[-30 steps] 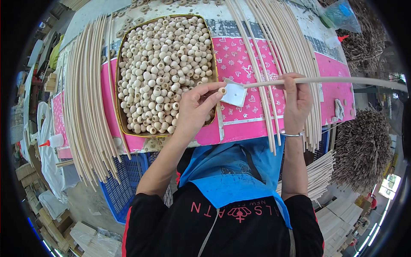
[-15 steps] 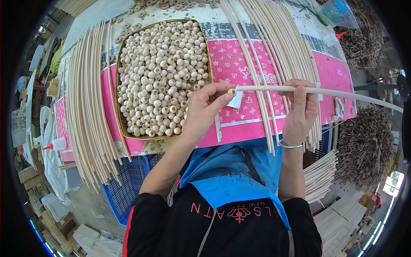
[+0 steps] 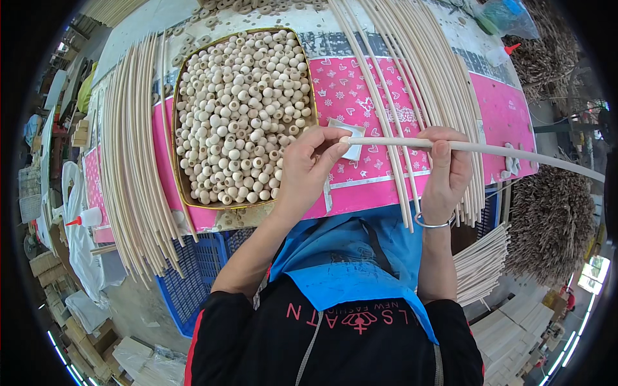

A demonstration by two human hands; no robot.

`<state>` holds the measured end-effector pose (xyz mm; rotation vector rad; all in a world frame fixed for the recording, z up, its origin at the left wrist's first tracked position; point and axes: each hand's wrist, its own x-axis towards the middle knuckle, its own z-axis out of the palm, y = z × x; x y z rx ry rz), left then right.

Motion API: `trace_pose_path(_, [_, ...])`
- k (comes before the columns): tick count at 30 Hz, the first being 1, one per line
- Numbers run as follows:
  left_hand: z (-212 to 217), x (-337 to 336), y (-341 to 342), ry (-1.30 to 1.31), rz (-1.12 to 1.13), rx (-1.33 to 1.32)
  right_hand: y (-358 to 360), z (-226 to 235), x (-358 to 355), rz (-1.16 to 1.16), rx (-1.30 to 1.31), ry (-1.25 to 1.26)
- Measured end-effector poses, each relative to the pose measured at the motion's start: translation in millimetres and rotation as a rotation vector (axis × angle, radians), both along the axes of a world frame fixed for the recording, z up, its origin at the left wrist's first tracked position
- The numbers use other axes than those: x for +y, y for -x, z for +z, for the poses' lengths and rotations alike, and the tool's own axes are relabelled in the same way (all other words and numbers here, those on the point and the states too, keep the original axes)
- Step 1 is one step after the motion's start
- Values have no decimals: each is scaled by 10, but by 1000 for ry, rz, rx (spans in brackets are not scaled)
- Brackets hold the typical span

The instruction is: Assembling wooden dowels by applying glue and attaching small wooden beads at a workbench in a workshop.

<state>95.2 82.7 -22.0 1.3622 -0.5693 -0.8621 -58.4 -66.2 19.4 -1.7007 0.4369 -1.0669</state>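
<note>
Level across the front of the table runs a long pale wooden rod (image 3: 508, 150), its far part reaching the right rim of the picture. My right hand (image 3: 444, 174) is closed around it, thumb on the near side. At the rod's left end my left hand (image 3: 310, 172) pinches a small round wooden bead (image 3: 344, 141) between thumb and fingertips. The bead touches the rod's tip; whether the tip sits inside its hole is hidden by the fingers. Just behind that end lies a small white glue-smeared dish or pad (image 3: 354, 152) on the pink covering.
Left of my hands stands a shallow yellow-rimmed tray (image 3: 314, 106) heaped with drilled wooden beads. Wooden rods lie in bunches at left (image 3: 132, 161) and right (image 3: 444, 83). Red-tipped white bottles rest at left (image 3: 90, 217) and far right (image 3: 499, 56). Below the table is a blue crate (image 3: 187, 283).
The rod's left end has dropped slightly toward me. The bead has turned so its hole no longer shows, and my left hand has shifted a little left. My right hand still grips the rod.
</note>
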Motion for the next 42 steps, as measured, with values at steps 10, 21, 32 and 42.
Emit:
trace_pose_path(10, [70,-195,-110,189,223,-149,-226,-167,247,-123,-187,-339])
trace_pose_path(21, [269,-199,-214,710,251,513,-318,190,611,64,104,-601])
trace_pose_path(32, [943,1800,-1153,650,861,-65,-646,907,234,375,345,1164])
trace_pose_path(42, [1179,2830,-933,676,1088,-154,-710,248,128,641,228,885])
